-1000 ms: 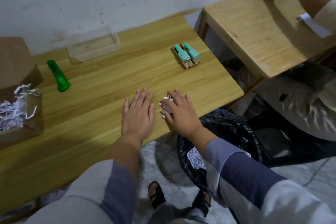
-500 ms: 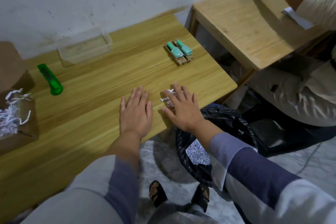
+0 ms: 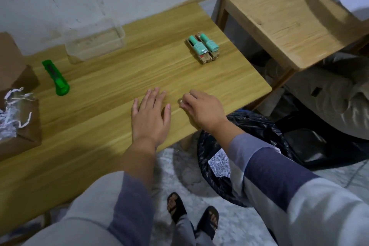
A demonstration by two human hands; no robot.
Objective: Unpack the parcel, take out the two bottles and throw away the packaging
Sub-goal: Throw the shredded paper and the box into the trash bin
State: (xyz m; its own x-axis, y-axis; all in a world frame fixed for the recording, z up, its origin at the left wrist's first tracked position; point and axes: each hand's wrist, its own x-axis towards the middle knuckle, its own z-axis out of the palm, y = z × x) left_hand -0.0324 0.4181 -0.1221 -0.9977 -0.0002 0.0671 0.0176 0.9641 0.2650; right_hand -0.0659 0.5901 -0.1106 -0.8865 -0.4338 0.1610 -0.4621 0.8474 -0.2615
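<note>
One head-worn camera looked forward and steeply down from above, close over both hands: left hand [image 3: 150,117], right hand [image 3: 201,109], the wooden table [image 3: 99,146] beneath them, floor nearer.

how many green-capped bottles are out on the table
2: both lie side by side near the table's far right corner, one bottle on the left, the other bottle touching it on the right.

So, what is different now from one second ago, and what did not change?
The right hand has curled its fingers over the white paper scraps near the table edge, gathering them; before, the fingers were spread. The left hand stays flat on the table. The two bottles, green cutter and cardboard box did not move.
</note>
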